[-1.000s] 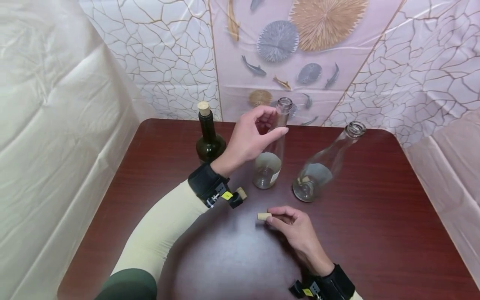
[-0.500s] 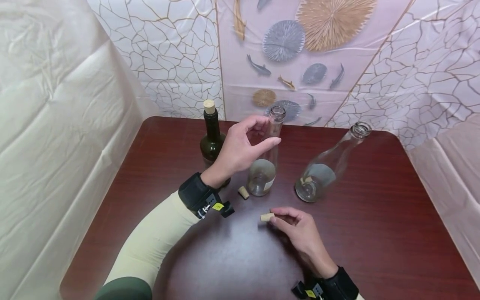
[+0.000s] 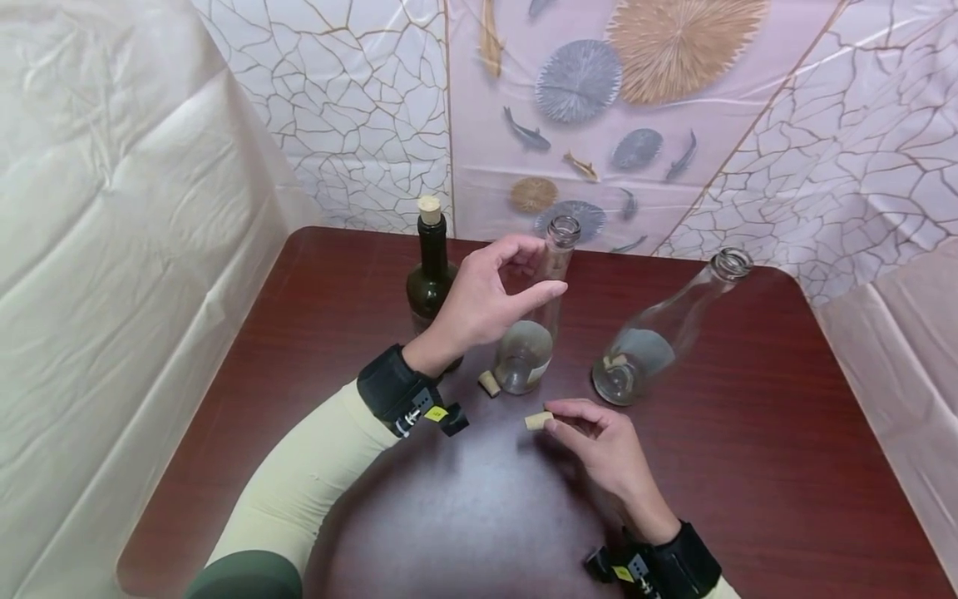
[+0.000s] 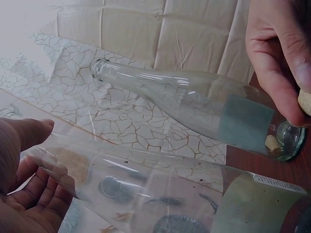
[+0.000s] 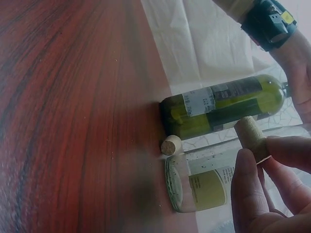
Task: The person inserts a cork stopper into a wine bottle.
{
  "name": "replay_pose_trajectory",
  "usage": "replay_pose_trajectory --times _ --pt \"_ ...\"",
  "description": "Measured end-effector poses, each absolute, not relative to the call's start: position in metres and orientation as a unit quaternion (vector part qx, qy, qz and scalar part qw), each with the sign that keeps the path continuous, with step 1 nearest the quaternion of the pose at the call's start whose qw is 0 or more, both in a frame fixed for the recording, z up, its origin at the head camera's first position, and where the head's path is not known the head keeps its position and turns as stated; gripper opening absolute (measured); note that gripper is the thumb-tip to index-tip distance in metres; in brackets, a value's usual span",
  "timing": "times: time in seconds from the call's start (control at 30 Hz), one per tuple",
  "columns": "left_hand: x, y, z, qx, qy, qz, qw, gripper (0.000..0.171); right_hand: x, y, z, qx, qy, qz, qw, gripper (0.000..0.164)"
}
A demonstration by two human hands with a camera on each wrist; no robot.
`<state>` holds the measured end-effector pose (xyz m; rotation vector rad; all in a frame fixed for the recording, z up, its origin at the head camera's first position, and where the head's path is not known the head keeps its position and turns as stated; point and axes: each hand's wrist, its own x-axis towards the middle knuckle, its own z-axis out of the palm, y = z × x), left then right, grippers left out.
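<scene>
- Right hand pinches a pale cork between thumb and fingers, holding it above the desk.
- Nearest the person, that desk is dark red-brown with a wood grain, and a pale glare spreads over its near middle.
- Black wrist straps sit at both cuffs; the left arm wears a cream sleeve.
- Beyond the pinched cork, a loose cork lies on its side, just beside the base of the middle bottle.
- Left hand curls around the neck of this clear bottle, fingers behind the glass, thumb in front.
- To the right, well apart, stands another clear bottle, with cork-coloured pieces low inside.
- Left of the middle bottle is a dark green bottle, a stopper in its mouth.
- Past the desk's rounded far corners hangs a white, gold-veined backdrop, with a pink panel of discs and fish at its centre.
- Creased cream sheets enclose both sides.
</scene>
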<state>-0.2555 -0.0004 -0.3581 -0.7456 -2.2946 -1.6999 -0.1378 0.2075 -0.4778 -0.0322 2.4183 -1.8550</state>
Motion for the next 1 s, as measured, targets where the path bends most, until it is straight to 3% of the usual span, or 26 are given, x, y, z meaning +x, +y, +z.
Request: replay_pose_trajectory --times 0.63,1.0 --pt "-0.241 -0.014 -0.36 -0.262 -0.779 -0.561 0.095 0.035 -0.131 0.206 -0.472 -0.017 0.806 -0.591 0.036 0.025" --pt "-0.238 -0.018 -0.362 -0.259 -0.772 -0.573 0.094 0.037 -0.142 0.212 -0.426 -0.113 0.842 -0.523 -0.065 0.022"
